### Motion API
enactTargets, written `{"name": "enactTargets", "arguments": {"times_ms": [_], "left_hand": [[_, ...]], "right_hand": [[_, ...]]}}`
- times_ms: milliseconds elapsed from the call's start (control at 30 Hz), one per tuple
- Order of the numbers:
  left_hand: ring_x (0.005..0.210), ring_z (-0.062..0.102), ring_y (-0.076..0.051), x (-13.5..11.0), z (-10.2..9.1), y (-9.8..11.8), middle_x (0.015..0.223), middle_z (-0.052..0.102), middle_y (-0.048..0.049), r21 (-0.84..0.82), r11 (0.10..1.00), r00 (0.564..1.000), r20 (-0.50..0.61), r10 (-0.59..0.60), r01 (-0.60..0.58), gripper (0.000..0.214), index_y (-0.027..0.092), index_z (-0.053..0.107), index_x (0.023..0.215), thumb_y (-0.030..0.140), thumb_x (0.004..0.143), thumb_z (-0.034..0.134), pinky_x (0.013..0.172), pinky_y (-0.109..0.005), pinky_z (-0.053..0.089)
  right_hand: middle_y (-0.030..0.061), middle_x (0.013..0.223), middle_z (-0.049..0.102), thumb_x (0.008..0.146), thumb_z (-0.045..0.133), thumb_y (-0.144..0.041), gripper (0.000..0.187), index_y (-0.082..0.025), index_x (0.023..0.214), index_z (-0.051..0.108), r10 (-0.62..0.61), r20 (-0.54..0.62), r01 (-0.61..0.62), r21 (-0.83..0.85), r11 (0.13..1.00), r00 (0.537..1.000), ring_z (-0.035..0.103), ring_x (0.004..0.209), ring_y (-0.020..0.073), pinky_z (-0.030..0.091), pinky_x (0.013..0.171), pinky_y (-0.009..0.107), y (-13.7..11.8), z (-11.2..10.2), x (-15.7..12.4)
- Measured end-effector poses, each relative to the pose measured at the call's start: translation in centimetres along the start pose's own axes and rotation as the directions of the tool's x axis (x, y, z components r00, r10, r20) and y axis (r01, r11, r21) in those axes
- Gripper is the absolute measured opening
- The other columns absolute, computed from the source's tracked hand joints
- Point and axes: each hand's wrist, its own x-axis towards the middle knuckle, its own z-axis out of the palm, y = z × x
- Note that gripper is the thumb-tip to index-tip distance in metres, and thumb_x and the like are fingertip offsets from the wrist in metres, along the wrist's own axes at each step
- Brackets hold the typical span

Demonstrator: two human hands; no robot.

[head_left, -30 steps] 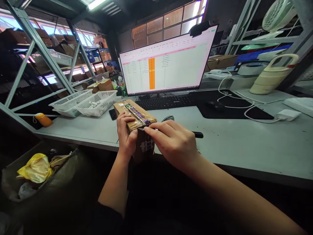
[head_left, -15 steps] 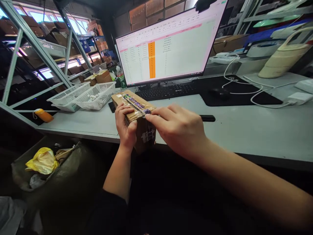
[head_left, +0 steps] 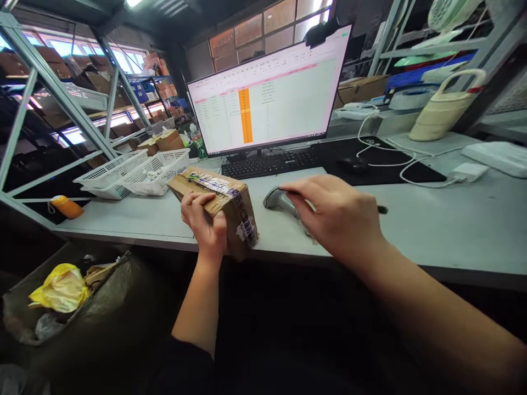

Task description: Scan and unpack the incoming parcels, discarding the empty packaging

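Note:
My left hand (head_left: 205, 222) grips a brown cardboard box (head_left: 230, 236) by its near top edge, fingers on top and thumb on the end. Shiny tape with purple print runs along the box top and down the end, which is tilted toward me at the desk edge. My right hand (head_left: 341, 216) is closed and apart from the box. From behind its knuckles sticks the dark end of a slim black tool (head_left: 383, 209); the rest is hidden in the hand. A grey handheld scanner (head_left: 280, 198) lies just behind my right fingertips, partly covered by them.
A monitor (head_left: 272, 104) and keyboard (head_left: 267, 163) stand behind the box. White baskets (head_left: 158, 173) and an orange bottle (head_left: 66, 206) are on the left. A mouse (head_left: 352, 164) and white cables lie right. A waste bag (head_left: 119, 285) stands below left.
My right hand has left the box's taped edge and moved right, over the scanner, which now shows. The box has turned so its end faces me more. The view has shifted slightly.

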Motion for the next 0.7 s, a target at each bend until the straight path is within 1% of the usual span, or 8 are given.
{"name": "enactTargets", "arguments": {"times_ms": [67, 167, 233, 333, 433, 533, 633, 700], "left_hand": [[0.126, 0.044, -0.032, -0.3, 0.5, 1.1, 0.118, 0.051, -0.0109, 0.1, 0.995, 0.999, 0.041, 0.011, -0.016, 0.041, 0.024, 0.064, 0.115, 0.056, 0.089, 0.057, 0.113, -0.05, 0.028], [0.117, 0.051, -0.03, 0.5, -0.3, 1.5, 0.114, 0.058, -0.0092, 0.116, 0.978, 0.98, 0.125, 0.157, -0.172, 0.04, 0.026, 0.065, 0.119, 0.054, 0.091, 0.058, 0.11, -0.048, 0.03], [0.113, 0.054, -0.027, 2.1, -2.2, 0.0, 0.107, 0.062, -0.0068, 0.134, 0.965, 0.974, 0.01, 0.228, -0.227, 0.031, 0.026, 0.068, 0.111, 0.049, 0.092, 0.059, 0.109, -0.046, 0.034], [0.124, 0.051, -0.028, 5.2, -5.8, -4.7, 0.117, 0.061, -0.0076, 0.097, 0.995, 0.983, -0.179, 0.036, -0.019, 0.039, 0.024, 0.066, 0.113, 0.053, 0.088, 0.064, 0.115, -0.047, 0.033], [0.129, 0.052, -0.032, 6.6, -7.6, -9.0, 0.134, 0.057, -0.0116, -0.302, 0.887, 0.935, 0.165, -0.313, 0.35, 0.071, 0.025, 0.058, 0.129, 0.076, 0.079, 0.059, 0.111, -0.049, 0.043], [0.127, 0.056, -0.034, 5.5, -6.9, -10.3, 0.138, 0.056, -0.0121, -0.493, 0.688, 0.839, 0.414, -0.353, 0.532, 0.086, 0.028, 0.05, 0.14, 0.079, 0.073, 0.062, 0.106, -0.048, 0.049], [0.132, 0.052, -0.035, 2.9, -6.2, -8.9, 0.141, 0.052, -0.01, -0.557, 0.7, 0.886, 0.386, -0.257, 0.446, 0.091, 0.032, 0.041, 0.147, 0.072, 0.071, 0.07, 0.109, -0.049, 0.046], [0.141, 0.043, -0.037, 1.1, -6.2, -7.3, 0.149, 0.045, -0.0097, -0.501, 0.814, 0.942, 0.298, -0.157, 0.294, 0.086, 0.033, 0.044, 0.144, 0.068, 0.071, 0.074, 0.113, -0.05, 0.042]], "right_hand": [[0.0074, 0.094, 0.075, 0.094, 0.063, -0.034, 0.023, -0.021, 0.108, 0.075, 0.224, 0.088, -0.241, 0.322, 0.916, 0.971, 0.067, 0.08, 0.0219, 0.05, 0.062, 0.032, 0.9, 0.6, -0.7], [0.0085, 0.096, 0.074, 0.088, 0.069, -0.048, 0.032, -0.02, 0.102, 0.072, 0.394, 0.356, -0.528, 0.648, 0.549, 0.847, 0.067, 0.076, 0.021, 0.05, 0.05, 0.028, 1.3, 2.0, -1.9], [0.0107, 0.114, 0.071, 0.084, 0.073, -0.052, 0.035, -0.02, 0.097, 0.067, 0.422, 0.448, -0.592, 0.738, 0.325, 0.789, 0.069, 0.091, 0.0244, 0.049, 0.046, 0.024, 0.8, 2.8, -2.7], [0.0082, 0.133, 0.063, 0.08, 0.079, -0.051, 0.036, -0.023, 0.095, 0.061, 0.412, 0.561, -0.634, 0.772, 0.054, 0.718, 0.065, 0.112, 0.0281, 0.054, 0.049, 0.023, -0.8, 3.2, -3.4], [0.0043, 0.138, 0.06, 0.076, 0.083, -0.05, 0.038, -0.025, 0.095, 0.062, 0.371, 0.66, -0.674, 0.73, -0.112, 0.654, 0.061, 0.119, 0.0277, 0.062, 0.062, 0.03, -2.0, 3.4, -3.5], [0.0033, 0.138, 0.06, 0.073, 0.085, -0.052, 0.039, -0.024, 0.093, 0.067, 0.399, 0.649, -0.668, 0.736, -0.114, 0.648, 0.06, 0.117, 0.0251, 0.063, 0.071, 0.033, -1.7, 4.0, -3.2], [0.0053, 0.12, 0.068, 0.072, 0.084, -0.055, 0.041, -0.024, 0.095, 0.07, 0.451, 0.583, -0.654, 0.756, 0.001, 0.675, 0.065, 0.105, 0.0242, 0.062, 0.07, 0.033, 0.3, 4.0, -2.5], [0.0055, 0.102, 0.071, 0.077, 0.08, -0.055, 0.038, -0.024, 0.097, 0.072, 0.497, 0.444, -0.604, 0.766, 0.222, 0.746, 0.067, 0.093, 0.0237, 0.06, 0.065, 0.033, 1.4, 3.1, -1.8]]}}
